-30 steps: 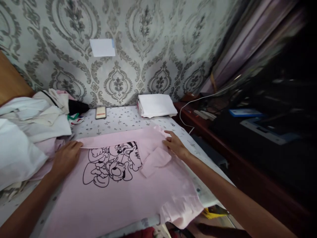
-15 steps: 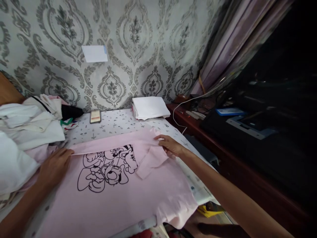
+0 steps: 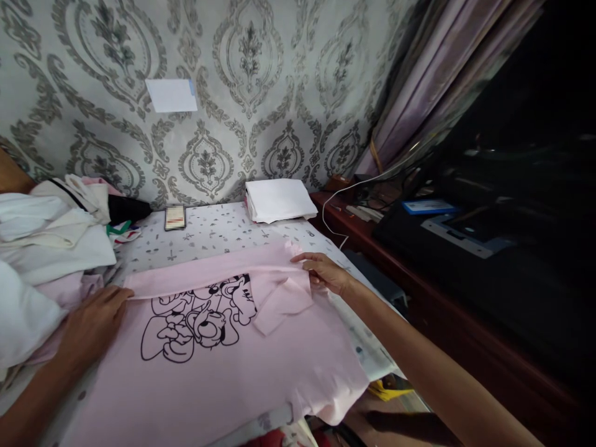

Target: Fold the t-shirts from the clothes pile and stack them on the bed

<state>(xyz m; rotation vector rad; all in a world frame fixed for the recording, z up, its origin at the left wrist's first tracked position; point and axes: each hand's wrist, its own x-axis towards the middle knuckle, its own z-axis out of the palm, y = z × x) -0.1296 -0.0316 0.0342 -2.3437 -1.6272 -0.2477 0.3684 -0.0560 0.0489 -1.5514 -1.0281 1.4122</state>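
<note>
A pink shirt (image 3: 223,385) with black cartoon line drawings lies spread on a white patterned sheet (image 3: 209,230). Its far edge is folded over toward me and covers the top of the print, and a sleeve lies folded inward at the right. At the left end of the fold, my left hand (image 3: 100,310) has its fingertips closed on the cloth. My right hand (image 3: 323,272) pinches the fold's right end beside the sleeve.
White and pink clothes (image 3: 51,236) are heaped at the left. Folded white cloth (image 3: 280,200) and a small framed card (image 3: 175,217) lie near the wall. A white cable (image 3: 333,231) hangs by the dark red ledge (image 3: 419,285) at the right.
The view has shifted slightly. The fold looks a little flatter, with both hands still at its ends.
</note>
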